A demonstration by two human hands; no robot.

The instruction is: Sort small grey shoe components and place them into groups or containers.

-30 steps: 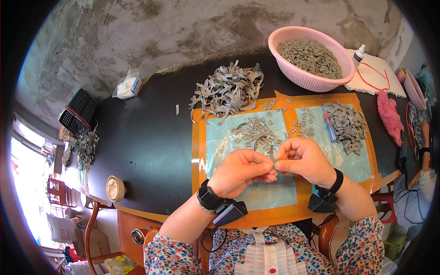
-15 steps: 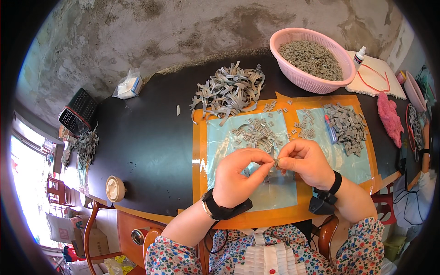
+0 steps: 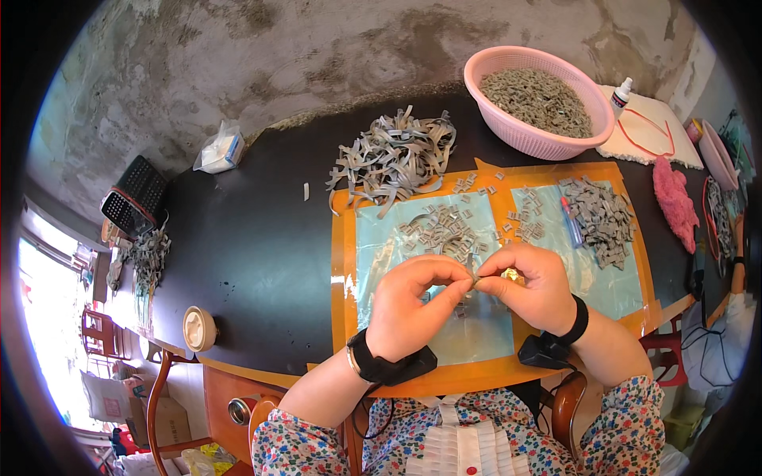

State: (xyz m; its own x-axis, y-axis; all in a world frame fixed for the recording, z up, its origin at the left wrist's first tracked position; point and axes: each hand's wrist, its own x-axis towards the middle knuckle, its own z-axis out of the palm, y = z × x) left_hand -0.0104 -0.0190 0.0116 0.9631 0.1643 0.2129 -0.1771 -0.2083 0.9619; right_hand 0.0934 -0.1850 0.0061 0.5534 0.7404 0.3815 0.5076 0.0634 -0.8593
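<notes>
Above the blue-covered sheet, my left hand (image 3: 414,308) and my right hand (image 3: 530,289) meet at their fingertips. Each pinches, thumb against forefinger, a small grey strip (image 3: 470,262) whose end sticks up between the fingers; the rest is covered by the fingertips. Just beyond lie loose small grey buckle-like pieces (image 3: 444,228). Further back is a tangled heap of grey straps (image 3: 397,155). To the right, a denser pile of grey pieces (image 3: 599,218) sits beside a blue pen with a red end (image 3: 571,222).
A pink basket (image 3: 484,107) full of small grey pieces stands at the back right, near a white bottle (image 3: 621,95) and a pink fluffy cloth (image 3: 675,202). On the left are a beige bowl (image 3: 199,327), a dark crate (image 3: 131,194) and a plastic-wrapped packet (image 3: 220,151).
My right hand has shifted slightly left and tilted, its fingertips now closer to the left ones. A shiny yellow glint now shows beneath its curled fingers. The left hand has hardly moved.
</notes>
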